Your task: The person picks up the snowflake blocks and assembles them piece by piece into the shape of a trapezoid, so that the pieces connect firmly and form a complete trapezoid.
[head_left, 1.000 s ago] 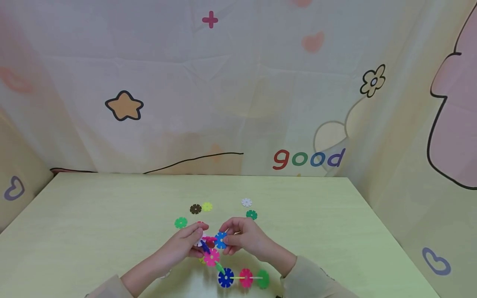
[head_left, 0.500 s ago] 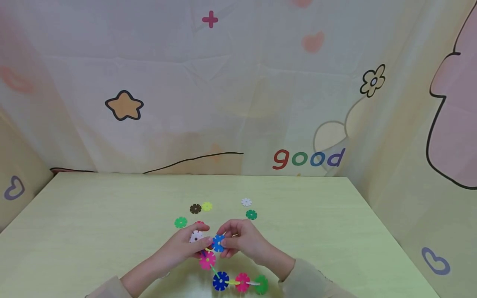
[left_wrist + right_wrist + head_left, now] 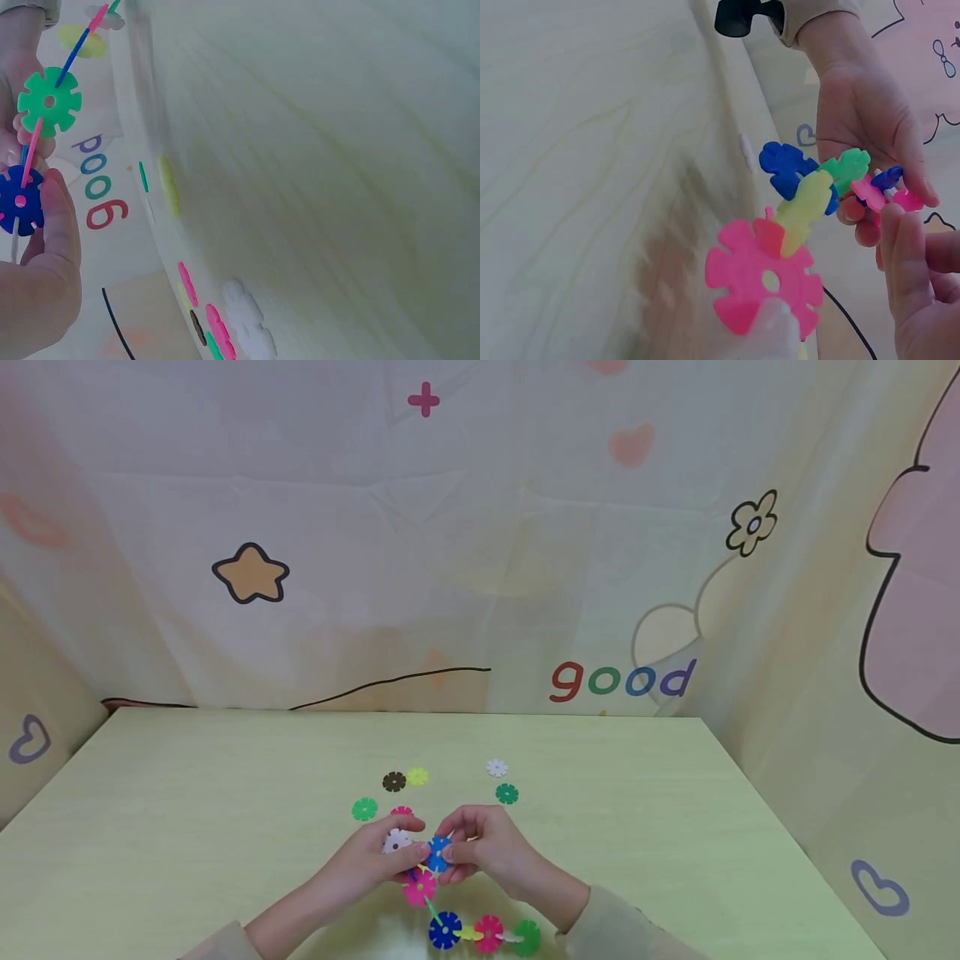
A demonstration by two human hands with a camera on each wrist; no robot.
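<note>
In the head view my left hand [image 3: 375, 853] pinches one end of a chain of slotted snowflake discs. My right hand [image 3: 491, 847] pinches a light blue disc [image 3: 438, 853], right at the left thumb tip. Down from the hands the chain runs through a pink disc [image 3: 420, 887], a dark blue disc [image 3: 446, 930], another pink disc [image 3: 489, 934] and a green disc [image 3: 527, 937], with edge-on connecting discs between. The right wrist view shows a yellow disc [image 3: 806, 206] slotted into the chain close to the camera. Fingers partly hide the joint between the hands.
Loose discs lie on the table [image 3: 225, 793] beyond the hands: brown [image 3: 393, 782], yellow [image 3: 417, 777], white [image 3: 497, 768], dark green [image 3: 507, 793], light green [image 3: 364, 809] and pink [image 3: 402, 812]. Another white disc [image 3: 397, 840] shows past the left thumb. A printed curtain [image 3: 360, 543] stands behind the table.
The light blue disc has moved left and slightly down, up to the left thumb. The left thumb has stretched toward it, and the hanging chain has shifted slightly lower.
</note>
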